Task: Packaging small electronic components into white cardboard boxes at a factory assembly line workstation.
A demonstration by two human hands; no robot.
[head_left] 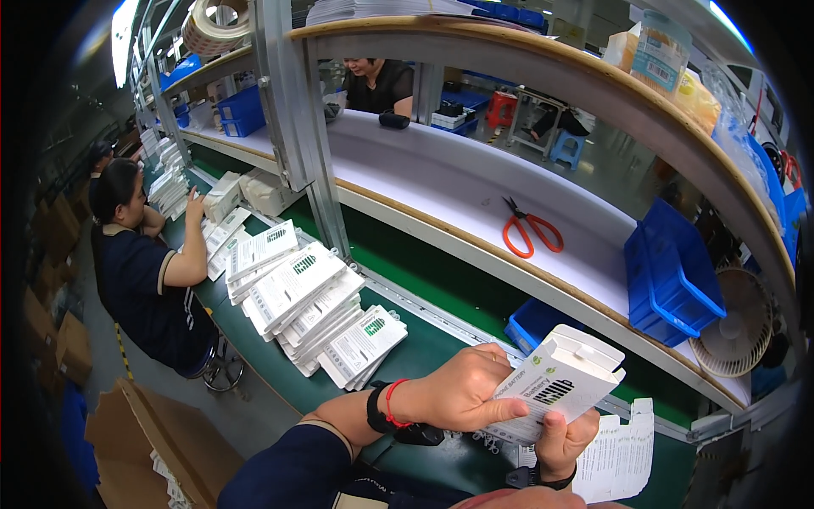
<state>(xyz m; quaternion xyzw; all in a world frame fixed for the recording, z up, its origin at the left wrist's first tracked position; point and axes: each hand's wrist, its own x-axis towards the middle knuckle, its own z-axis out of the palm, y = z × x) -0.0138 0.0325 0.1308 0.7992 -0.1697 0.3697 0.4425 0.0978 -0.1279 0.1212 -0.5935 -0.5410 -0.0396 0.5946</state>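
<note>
A slim white battery carton with green and black print is tilted up in front of me, its flaps standing open at the far right end. My left hand, with a red cord and a black band at the wrist, is closed on the carton's left side, thumb across the printed face. Below, my right hand pinches the carton's lower edge, its thumb on the face. Beside my right hand, an unfolded white carton blank lies on the green table. What the carton holds inside is hidden.
Stacks of flat white cartons stand to the left on the green table. Orange-handled scissors and a blue bin sit on the shelf. One co-worker sits at left; another is beyond the shelf.
</note>
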